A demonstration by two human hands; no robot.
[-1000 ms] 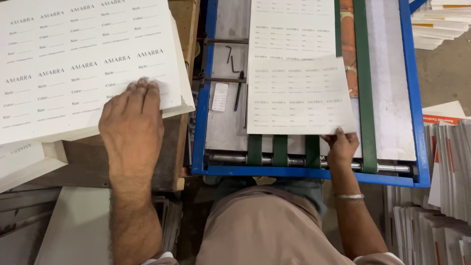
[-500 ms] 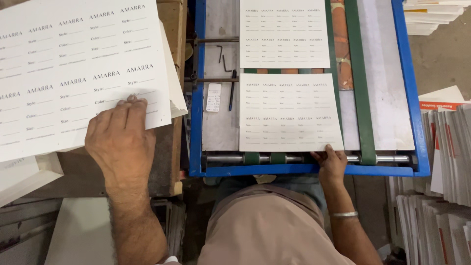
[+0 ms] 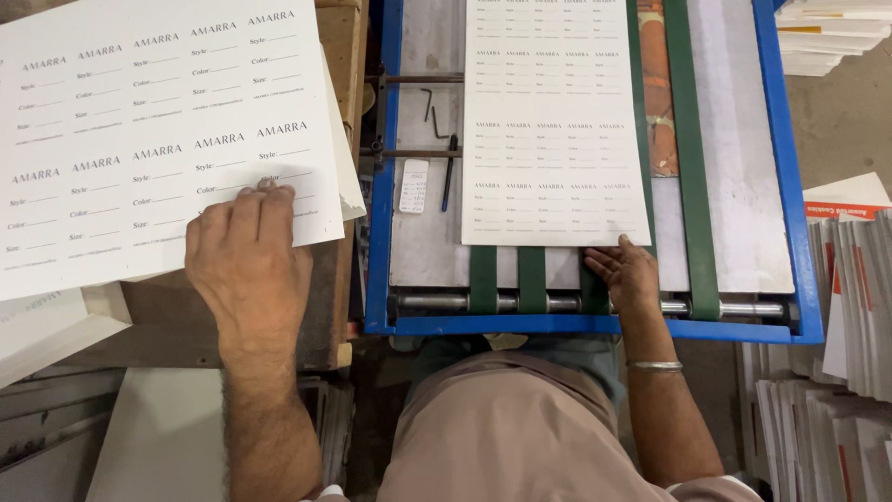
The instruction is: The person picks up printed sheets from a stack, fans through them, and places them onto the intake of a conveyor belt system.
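While flat and together, left hand (image 3: 246, 265) fingers (image 3: 265, 200) on the label stack (image 3: 158, 139) (right hand (image 3: 627, 274) fingers against the fed sheet (image 3: 553, 130)).

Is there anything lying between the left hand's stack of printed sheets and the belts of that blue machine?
Yes. The left hand rests on the stack of printed sheets. Between it and the green belts stand the wooden edge of the stack's stand and the machine's blue side rail. Small tools lie just inside the rail.
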